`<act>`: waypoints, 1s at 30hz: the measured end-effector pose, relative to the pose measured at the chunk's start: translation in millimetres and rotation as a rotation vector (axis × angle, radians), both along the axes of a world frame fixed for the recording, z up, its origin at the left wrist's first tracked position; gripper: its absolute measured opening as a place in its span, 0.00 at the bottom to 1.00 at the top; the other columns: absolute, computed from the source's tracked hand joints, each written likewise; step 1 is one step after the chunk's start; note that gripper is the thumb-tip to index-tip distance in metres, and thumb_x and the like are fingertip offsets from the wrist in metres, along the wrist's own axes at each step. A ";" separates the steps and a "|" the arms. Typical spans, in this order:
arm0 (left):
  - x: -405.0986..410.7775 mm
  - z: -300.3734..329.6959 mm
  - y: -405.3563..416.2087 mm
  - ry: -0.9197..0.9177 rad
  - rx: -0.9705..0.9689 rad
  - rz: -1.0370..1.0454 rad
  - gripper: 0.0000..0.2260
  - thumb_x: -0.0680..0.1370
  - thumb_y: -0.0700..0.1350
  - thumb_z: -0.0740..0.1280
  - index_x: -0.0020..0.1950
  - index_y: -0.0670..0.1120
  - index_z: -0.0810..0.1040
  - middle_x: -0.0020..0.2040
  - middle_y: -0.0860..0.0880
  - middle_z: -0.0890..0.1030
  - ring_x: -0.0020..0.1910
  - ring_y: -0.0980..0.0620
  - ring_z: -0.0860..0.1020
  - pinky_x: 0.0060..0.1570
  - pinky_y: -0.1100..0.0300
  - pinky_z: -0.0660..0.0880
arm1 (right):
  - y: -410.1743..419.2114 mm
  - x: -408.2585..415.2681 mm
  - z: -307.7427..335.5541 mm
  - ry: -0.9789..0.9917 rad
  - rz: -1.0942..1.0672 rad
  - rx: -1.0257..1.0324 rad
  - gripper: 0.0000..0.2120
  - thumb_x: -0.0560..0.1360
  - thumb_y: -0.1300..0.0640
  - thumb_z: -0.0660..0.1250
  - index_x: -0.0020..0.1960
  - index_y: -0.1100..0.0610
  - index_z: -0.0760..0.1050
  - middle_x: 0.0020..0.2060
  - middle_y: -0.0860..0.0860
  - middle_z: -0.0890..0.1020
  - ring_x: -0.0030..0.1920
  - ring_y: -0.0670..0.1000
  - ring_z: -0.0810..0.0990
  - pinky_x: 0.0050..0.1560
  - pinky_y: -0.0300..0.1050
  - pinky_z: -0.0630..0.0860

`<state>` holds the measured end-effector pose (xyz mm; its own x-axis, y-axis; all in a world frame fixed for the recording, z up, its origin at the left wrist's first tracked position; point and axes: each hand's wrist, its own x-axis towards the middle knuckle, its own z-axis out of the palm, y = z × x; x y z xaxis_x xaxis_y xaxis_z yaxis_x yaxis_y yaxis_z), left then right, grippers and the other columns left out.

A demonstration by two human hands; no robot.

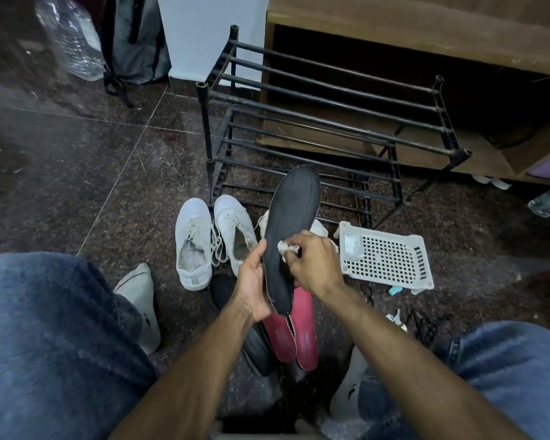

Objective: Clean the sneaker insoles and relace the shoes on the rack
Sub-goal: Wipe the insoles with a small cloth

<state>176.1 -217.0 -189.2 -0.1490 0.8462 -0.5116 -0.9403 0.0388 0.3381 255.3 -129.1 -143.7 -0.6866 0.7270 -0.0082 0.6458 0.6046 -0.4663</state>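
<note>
We grip the black insole [291,230] with the left hand [254,281], its toe end pointing to 12 o'clock. The right hand [311,265] pinches a white wipe [287,248] against its dark, matte face at 3 o'clock.

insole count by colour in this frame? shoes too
Black insoles: 2, one gripped by the left hand and wiped with a white wipe pinched in the right hand, one on the floor
Red insoles: 2
White sneakers: 2 fully seen
Total: 6
</note>
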 end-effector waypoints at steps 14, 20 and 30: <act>1.8 2.0 -1.0 -0.036 0.034 -0.003 0.24 0.78 0.59 0.60 0.49 0.41 0.85 0.47 0.42 0.84 0.47 0.45 0.83 0.51 0.54 0.78 | -10.3 2.5 2.6 0.087 0.010 -0.022 0.10 0.74 0.56 0.68 0.55 0.53 0.82 0.50 0.47 0.82 0.47 0.53 0.81 0.50 0.48 0.77; -3.0 -2.8 -2.8 -0.026 0.049 0.043 0.27 0.79 0.60 0.57 0.52 0.38 0.84 0.51 0.41 0.83 0.49 0.45 0.81 0.56 0.53 0.75 | -47.3 26.0 5.0 0.050 0.305 -0.134 0.10 0.74 0.57 0.67 0.53 0.51 0.83 0.46 0.45 0.82 0.44 0.50 0.80 0.47 0.45 0.76; 0.3 5.5 -4.0 -0.020 0.025 0.003 0.25 0.79 0.59 0.59 0.54 0.40 0.84 0.51 0.41 0.83 0.47 0.45 0.82 0.53 0.54 0.77 | -29.5 15.0 8.1 0.095 0.199 -0.065 0.10 0.74 0.58 0.68 0.54 0.54 0.83 0.47 0.48 0.82 0.46 0.52 0.80 0.49 0.46 0.76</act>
<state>176.4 -221.0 -183.6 -0.1411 0.8584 -0.4932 -0.9470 0.0281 0.3199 270.3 -158.6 -135.7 -0.8164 0.5771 0.0210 0.4680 0.6824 -0.5616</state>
